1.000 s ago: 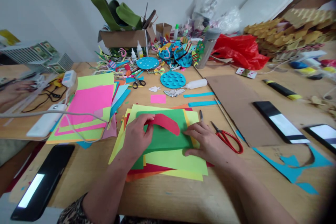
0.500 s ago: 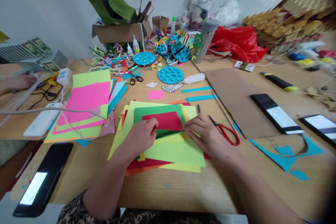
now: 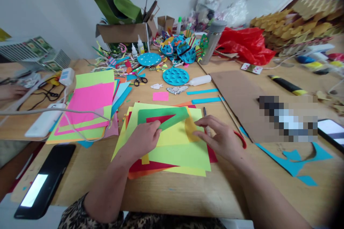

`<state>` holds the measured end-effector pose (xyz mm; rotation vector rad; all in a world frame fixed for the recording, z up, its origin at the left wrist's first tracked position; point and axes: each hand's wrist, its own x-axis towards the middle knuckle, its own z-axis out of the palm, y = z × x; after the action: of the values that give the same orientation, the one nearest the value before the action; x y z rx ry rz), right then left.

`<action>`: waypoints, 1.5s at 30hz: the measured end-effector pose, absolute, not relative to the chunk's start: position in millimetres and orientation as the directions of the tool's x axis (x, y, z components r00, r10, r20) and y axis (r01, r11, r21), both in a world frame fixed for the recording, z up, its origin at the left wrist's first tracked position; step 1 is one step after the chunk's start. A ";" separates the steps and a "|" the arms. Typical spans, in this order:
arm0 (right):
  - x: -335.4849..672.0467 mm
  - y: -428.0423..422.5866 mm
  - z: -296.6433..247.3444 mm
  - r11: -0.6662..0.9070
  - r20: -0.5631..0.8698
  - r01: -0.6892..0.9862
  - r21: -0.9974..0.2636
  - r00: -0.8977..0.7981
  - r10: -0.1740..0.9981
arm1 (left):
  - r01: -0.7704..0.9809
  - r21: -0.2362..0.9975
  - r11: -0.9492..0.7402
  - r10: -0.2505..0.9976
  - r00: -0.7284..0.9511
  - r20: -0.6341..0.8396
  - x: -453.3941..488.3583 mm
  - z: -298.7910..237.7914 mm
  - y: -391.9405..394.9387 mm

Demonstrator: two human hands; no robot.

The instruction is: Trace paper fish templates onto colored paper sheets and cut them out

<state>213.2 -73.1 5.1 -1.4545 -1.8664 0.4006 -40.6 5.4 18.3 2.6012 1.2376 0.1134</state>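
On the worktop: a wooden worktop (image 3: 172,193) is covered with craft things, and a pile of flat paper sheets lies right in front of the person.
Left hand: the left hand (image 3: 143,137) is curled, and its fingers pinch the edge of a thin green paper sheet (image 3: 172,116), lifting that edge up off the pile.
Right hand: the right hand (image 3: 219,137) is open with its fingers spread; it holds nothing, and its fingertips are on or just over the right side of the pile.
Green sheet: smooth and bendy, folded over so it looks like a slanted strip.
Under it: a red paper sheet (image 3: 158,118) shows as a small pointed shape, lying flat.
Pile: smooth yellow and lime sheets (image 3: 182,154) with straight edges, more red and orange peeking out at the bottom.
Scissors: red-handled scissors (image 3: 240,139) lie just beside the right hand, partly hidden by it.
Nearby: a stack of pink and lime paper (image 3: 91,103) lies to the left, a round blue bumpy disc (image 3: 176,76) and a white glue bottle (image 3: 200,80) lie farther back, and a flat brown cardboard piece (image 3: 236,96) lies to the right.
What changed: half a second ago the red sheet was a wide rectangle on top; now the green sheet covers most of it. The right hand has let go and opened.
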 end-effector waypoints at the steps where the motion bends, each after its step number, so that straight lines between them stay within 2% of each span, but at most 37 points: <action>1: 216.0 -72.4 3.2 0.338 0.301 0.725 -0.601 -0.186 0.935 | 0.763 0.266 -0.590 0.785 0.619 -0.036 -41.3 17.1 6.5; 4: 218.0 -70.4 -2.4 0.397 0.178 0.773 -0.495 -0.357 0.917 | 0.786 0.284 -0.549 0.811 0.583 -0.045 -43.0 15.8 8.7; 8: 212.1 -69.0 -1.8 0.421 0.159 0.799 -0.430 -0.392 0.906 | 0.775 0.359 -0.521 0.823 0.567 -0.029 -43.4 20.4 7.8; 12: 207.2 -69.4 4.6 0.464 0.216 0.768 -0.442 -0.411 0.886 | 0.702 0.408 -0.583 0.779 0.626 0.036 -43.5 24.4 5.2; 16: 202.7 -69.5 6.1 0.477 0.273 0.744 -0.468 -0.392 0.879 | 0.694 0.368 -0.618 0.746 0.666 -0.002 -43.8 22.9 4.3; 19: 200.5 -69.0 5.0 0.466 0.251 0.765 -0.444 -0.393 0.884 | 0.703 0.360 -0.613 0.746 0.665 -0.028 -43.3 21.5 3.9; 24: 200.0 -68.8 3.3 0.466 0.196 0.766 -0.443 -0.424 0.884 | 0.679 0.386 -0.624 0.745 0.666 0.035 -42.1 19.3 3.8; 30: 195.5 -68.5 0.3 0.477 0.196 0.769 -0.426 -0.436 0.878 | 0.680 0.325 -0.658 0.727 0.685 0.039 -41.6 16.8 3.0; 37: 197.9 -69.5 2.5 0.442 0.154 0.795 -0.415 -0.417 0.896 | 0.672 0.318 -0.669 0.710 0.704 0.008 -39.2 20.8 -1.4; 45: 193.9 -69.3 4.4 0.492 0.204 0.772 -0.404 -0.448 0.871 | 0.665 0.312 -0.679 0.695 0.719 -0.020 -39.2 22.6 -1.8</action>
<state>193.9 -69.3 4.4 -1.3677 -2.3579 0.3556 -39.2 -1.8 22.6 2.6281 1.0679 0.1441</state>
